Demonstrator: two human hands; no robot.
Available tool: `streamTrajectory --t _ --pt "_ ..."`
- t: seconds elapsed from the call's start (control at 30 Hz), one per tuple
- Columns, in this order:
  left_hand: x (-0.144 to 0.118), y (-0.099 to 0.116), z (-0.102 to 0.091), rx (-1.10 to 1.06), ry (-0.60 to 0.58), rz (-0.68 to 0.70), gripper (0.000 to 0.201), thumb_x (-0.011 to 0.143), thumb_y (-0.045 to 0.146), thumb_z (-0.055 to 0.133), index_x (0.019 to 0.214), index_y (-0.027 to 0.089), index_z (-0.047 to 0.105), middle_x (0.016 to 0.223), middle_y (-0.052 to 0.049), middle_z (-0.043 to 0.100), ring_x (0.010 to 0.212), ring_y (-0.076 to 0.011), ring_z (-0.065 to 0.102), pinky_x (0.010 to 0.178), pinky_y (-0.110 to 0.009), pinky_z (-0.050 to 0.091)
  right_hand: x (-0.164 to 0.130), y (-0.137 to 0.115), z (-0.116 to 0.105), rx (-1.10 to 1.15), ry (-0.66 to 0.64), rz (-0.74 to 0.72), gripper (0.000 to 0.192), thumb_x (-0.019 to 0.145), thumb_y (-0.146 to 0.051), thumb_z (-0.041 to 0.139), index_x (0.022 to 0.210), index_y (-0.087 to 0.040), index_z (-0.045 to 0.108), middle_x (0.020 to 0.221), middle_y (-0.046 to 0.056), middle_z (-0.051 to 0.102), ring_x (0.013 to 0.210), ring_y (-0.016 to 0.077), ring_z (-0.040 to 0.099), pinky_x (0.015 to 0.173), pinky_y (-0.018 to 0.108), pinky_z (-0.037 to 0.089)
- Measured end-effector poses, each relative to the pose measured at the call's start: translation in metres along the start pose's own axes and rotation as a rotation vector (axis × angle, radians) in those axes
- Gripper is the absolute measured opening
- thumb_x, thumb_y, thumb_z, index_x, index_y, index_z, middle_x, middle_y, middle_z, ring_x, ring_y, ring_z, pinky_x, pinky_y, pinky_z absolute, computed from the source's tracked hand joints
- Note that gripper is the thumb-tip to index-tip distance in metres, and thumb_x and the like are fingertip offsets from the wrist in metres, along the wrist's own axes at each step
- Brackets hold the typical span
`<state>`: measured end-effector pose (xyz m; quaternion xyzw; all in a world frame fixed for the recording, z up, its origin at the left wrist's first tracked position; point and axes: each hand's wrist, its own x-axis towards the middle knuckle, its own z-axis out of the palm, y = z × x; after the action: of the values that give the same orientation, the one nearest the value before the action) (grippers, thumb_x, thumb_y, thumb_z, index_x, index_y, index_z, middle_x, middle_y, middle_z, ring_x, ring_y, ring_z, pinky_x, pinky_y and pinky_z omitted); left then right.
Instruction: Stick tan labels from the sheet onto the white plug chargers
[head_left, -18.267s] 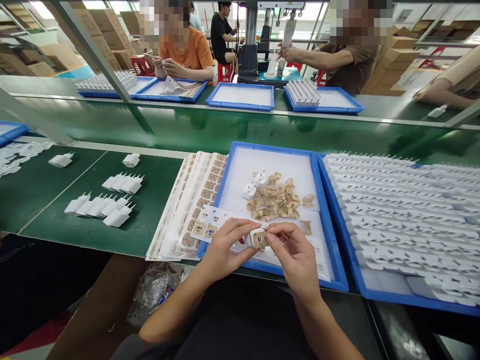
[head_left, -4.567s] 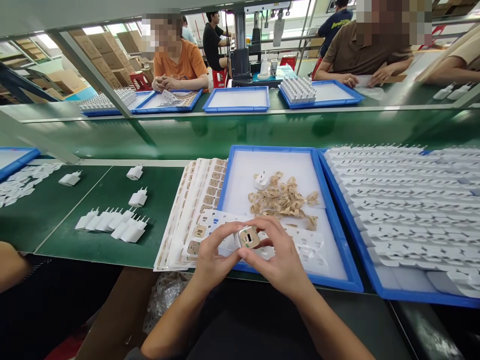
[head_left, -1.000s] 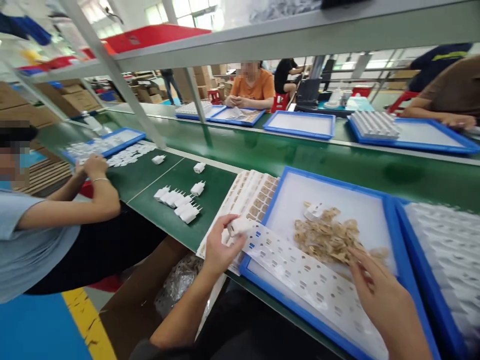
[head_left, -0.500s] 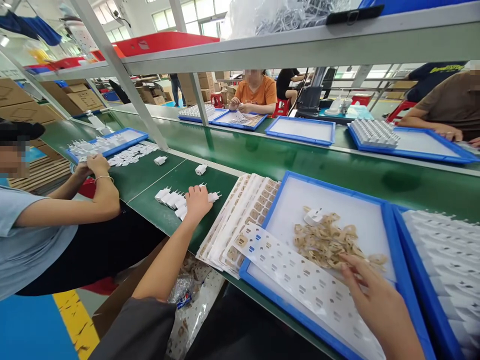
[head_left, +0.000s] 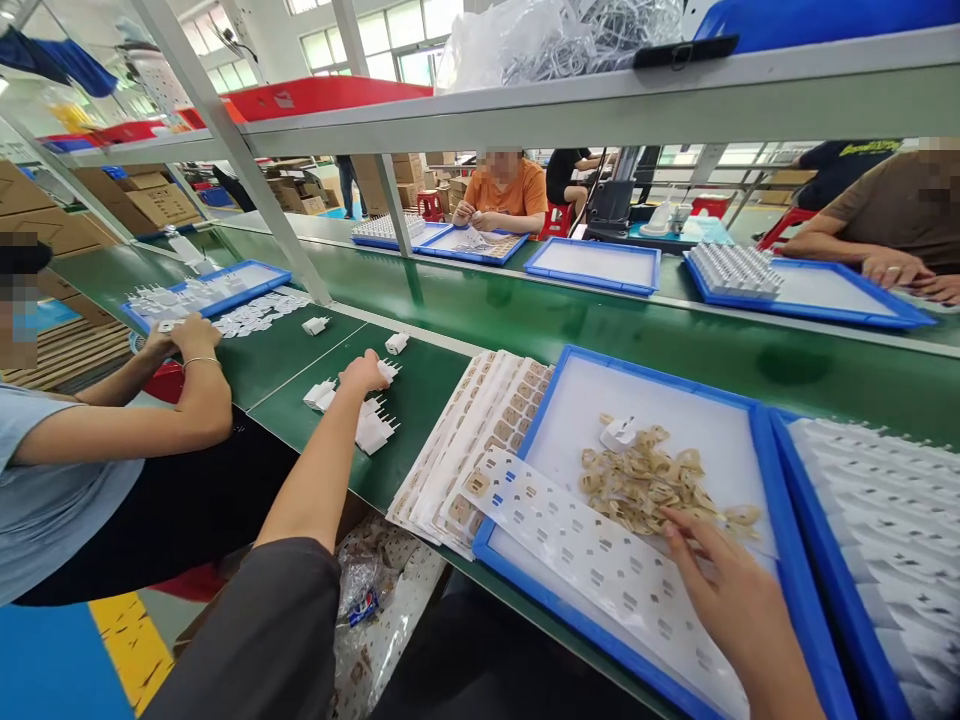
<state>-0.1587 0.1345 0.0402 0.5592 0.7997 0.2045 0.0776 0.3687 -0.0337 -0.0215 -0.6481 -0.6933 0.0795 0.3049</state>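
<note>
We are reaching our left hand (head_left: pixel 365 372) to the chargers (head_left: pixel 371 428) on the table's left, its fingers' state untellable, right fingers (head_left: pixel 686 535) loose on the sheet (head_left: pixel 600 560); chargers seem light, rigid, best pinched by their bodies.

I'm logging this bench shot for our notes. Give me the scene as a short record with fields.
Left hand: stretched out to the white plug adapters on the green mat
Right hand: fingertips at the pile of tan peeled films
Blue tray: holds pile, one adapter, perforated sheet
Beside tray: fanned label sheets
Neighbour: sleeve and arm at left
</note>
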Motion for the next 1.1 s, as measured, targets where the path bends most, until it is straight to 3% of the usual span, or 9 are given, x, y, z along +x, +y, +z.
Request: streamTrajectory --t 0.1,0.23,0.43,0.53,0.67,0.83,0.93,1.03,1.1 --pt "-0.02 0.012 0.001 -0.079 0.041 0.172 0.034 0.093 0.035 0.067 0.113 0.008 0.064 0.117 -0.014 0.068 0.104 -0.0239 0.066 0.093 -0.041 0.055 0.0 -0.008 -0.001 -0.01 0.03 -0.069 0.043 0.097 -0.051 0.045 0.109 -0.022 0.073 0.109 0.01 0.077 0.099 0.0299 0.073 0.078 0.043 0.062" --pt "-0.074 0.047 0.022 -0.133 -0.109 0.437 0.017 0.088 0.033 0.068 0.096 0.018 0.072 0.104 -0.009 0.074 0.103 -0.0285 0.066 0.097 -0.042 0.052 0.005 -0.04 0.009 0.006 0.033 -0.172 0.034 0.1 -0.042 0.047 0.112 -0.023 0.071 0.107 0.01 0.077 0.101 0.0306 0.07 0.091 0.049 0.056" --pt "-0.135 0.083 0.052 -0.175 -0.283 0.681 0.014 0.087 0.028 0.065 0.095 0.024 0.076 0.108 -0.005 0.075 0.11 -0.0262 0.064 0.102 -0.041 0.049 0.019 -0.115 0.056 0.058 -0.196 -0.3 0.025 0.09 -0.021 0.059 0.115 -0.02 0.065 0.114 0.016 0.073 0.113 0.0369 0.064 0.098 0.056 0.048" --pt "-0.14 0.083 0.059 -0.163 -0.278 0.682 0.021 0.09 0.028 0.062 0.103 0.022 0.076 0.116 -0.009 0.072 0.115 -0.0288 0.059 0.104 -0.047 0.047 0.024 -0.131 0.071 0.088 -0.262 -0.256 0.032 0.085 -0.009 0.058 0.115 -0.019 0.064 0.108 0.016 0.073 0.108 0.0346 0.065 0.099 0.055 0.047" --pt "-0.144 0.08 0.055 -0.162 -0.281 0.64 0.03 0.095 0.039 0.055 0.101 0.02 0.078 0.119 -0.011 0.069 0.116 -0.0313 0.055 0.106 -0.051 0.041 0.028 -0.13 0.065 0.162 -0.293 -0.225 0.029 0.088 -0.006 0.053 0.11 -0.019 0.064 0.093 0.007 0.072 0.088 0.0239 0.069 0.084 0.039 0.055" --pt "-0.154 0.086 0.033 -0.323 -0.61 0.482 0.043 0.096 0.054 0.05 0.085 0.02 0.075 0.083 -0.004 0.072 0.084 -0.0218 0.061 0.079 -0.032 0.046 0.031 -0.119 0.045 0.398 -0.275 -0.16 0.023 0.092 -0.015 0.054 0.112 -0.022 0.064 0.088 0.002 0.07 0.085 0.0207 0.069 0.077 0.034 0.056" --pt "-0.159 0.092 0.029 -0.509 -0.729 0.37 0.042 0.091 0.057 0.057 0.08 0.018 0.068 0.067 0.002 0.061 0.064 -0.0145 0.052 0.061 -0.025 0.038 0.028 -0.122 0.041 0.381 -0.114 -0.214 0.023 0.093 -0.016 0.054 0.111 -0.021 0.066 0.095 0.006 0.069 0.089 0.0232 0.068 0.079 0.038 0.056" --pt "-0.164 0.099 0.03 -0.674 -0.724 0.322 0.045 0.088 0.059 0.06 0.071 0.017 0.057 0.059 0.005 0.051 0.056 -0.0105 0.044 0.056 -0.023 0.032 0.022 -0.139 0.042 0.318 0.145 -0.372 0.02 0.095 -0.014 0.056 0.109 -0.02 0.068 0.103 0.01 0.068 0.097 0.0255 0.065 0.086 0.043 0.053" --pt "-0.167 0.105 0.03 -0.733 -0.744 0.335 0.047 0.089 0.059 0.059 0.068 0.017 0.053 0.058 0.006 0.048 0.055 -0.0091 0.041 0.055 -0.022 0.032 0.019 -0.153 0.046 0.324 0.195 -0.474 0.017 0.095 -0.014 0.06 0.107 -0.021 0.069 0.099 0.009 0.069 0.093 0.0241 0.064 0.085 0.042 0.052"
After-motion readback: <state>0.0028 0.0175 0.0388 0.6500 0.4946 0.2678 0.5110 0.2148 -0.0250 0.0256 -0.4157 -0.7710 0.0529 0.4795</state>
